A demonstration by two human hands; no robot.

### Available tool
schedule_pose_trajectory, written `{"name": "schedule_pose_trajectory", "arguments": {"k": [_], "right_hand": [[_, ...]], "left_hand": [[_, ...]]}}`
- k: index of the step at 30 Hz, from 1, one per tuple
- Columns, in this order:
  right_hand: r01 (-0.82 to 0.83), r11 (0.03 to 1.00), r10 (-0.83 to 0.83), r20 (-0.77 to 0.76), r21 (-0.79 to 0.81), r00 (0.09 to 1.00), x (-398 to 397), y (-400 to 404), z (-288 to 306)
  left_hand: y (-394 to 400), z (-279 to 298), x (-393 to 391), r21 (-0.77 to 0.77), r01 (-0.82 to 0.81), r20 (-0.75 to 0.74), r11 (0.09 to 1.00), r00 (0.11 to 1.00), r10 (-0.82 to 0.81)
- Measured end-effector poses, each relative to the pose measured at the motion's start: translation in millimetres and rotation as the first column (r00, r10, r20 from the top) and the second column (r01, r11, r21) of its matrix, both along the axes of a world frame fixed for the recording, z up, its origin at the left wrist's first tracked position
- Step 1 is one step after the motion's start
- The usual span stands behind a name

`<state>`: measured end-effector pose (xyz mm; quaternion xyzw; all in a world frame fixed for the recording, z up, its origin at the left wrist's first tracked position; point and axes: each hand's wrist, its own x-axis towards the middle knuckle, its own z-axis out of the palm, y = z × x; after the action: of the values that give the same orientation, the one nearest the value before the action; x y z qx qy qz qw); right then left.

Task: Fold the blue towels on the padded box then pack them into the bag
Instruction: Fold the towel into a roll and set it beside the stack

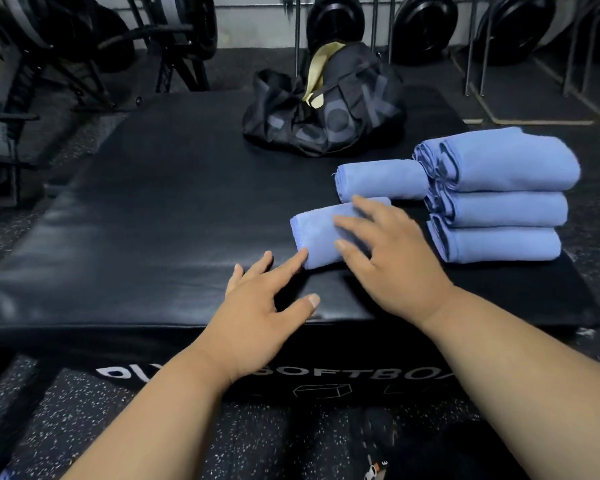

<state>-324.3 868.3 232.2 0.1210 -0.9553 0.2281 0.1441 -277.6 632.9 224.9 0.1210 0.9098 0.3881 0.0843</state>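
Observation:
A folded blue towel (317, 233) lies near the front of the black padded box (136, 220). My right hand (385, 251) rests flat on it with fingers spread. My left hand (260, 299) lies open on the box, its index fingertip touching the towel's near corner. Just behind sits a second folded towel (381, 178). To the right stands a stack of folded blue towels (499, 195). The black bag (326, 105) sits at the back of the box, its top open with a tan lining showing.
The box's left half is bare black padding. Weight plates (423, 26) on racks line the back wall, and gym equipment frames (21, 81) stand at the far left. Speckled rubber floor (84, 427) lies in front of the box.

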Motion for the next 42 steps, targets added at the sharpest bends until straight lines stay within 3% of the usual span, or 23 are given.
{"name": "schedule_pose_trajectory", "arguments": {"k": [4, 17, 26, 33, 42], "right_hand": [[0.032, 0.984, -0.049, 0.092, 0.175, 0.995, 3, 3, -3], [0.132, 0.974, -0.152, 0.098, 0.181, 0.984, -7, 41, -5], [0.147, 0.975, -0.167, 0.112, 0.166, 0.98, -5, 24, 2], [-0.018, 0.992, 0.004, 0.11, 0.126, 0.994, 6, -24, 9], [-0.276, 0.955, 0.248, 0.224, 0.105, 0.943, 33, -125, 19]], "left_hand": [[28, 4, -9, -0.004, 0.033, 0.037, 0.999, 0.999, -0.033], [74, 7, -54, 0.013, 0.056, 0.072, 0.998, 0.996, -0.057], [71, 0, -43, 0.186, -0.067, 0.008, 0.98, 0.998, 0.066], [27, 2, -7, 0.243, -0.097, 0.024, 0.965, 0.995, 0.094], [-91, 13, 71, 0.238, -0.417, 0.117, 0.877, 0.909, 0.4]]}}
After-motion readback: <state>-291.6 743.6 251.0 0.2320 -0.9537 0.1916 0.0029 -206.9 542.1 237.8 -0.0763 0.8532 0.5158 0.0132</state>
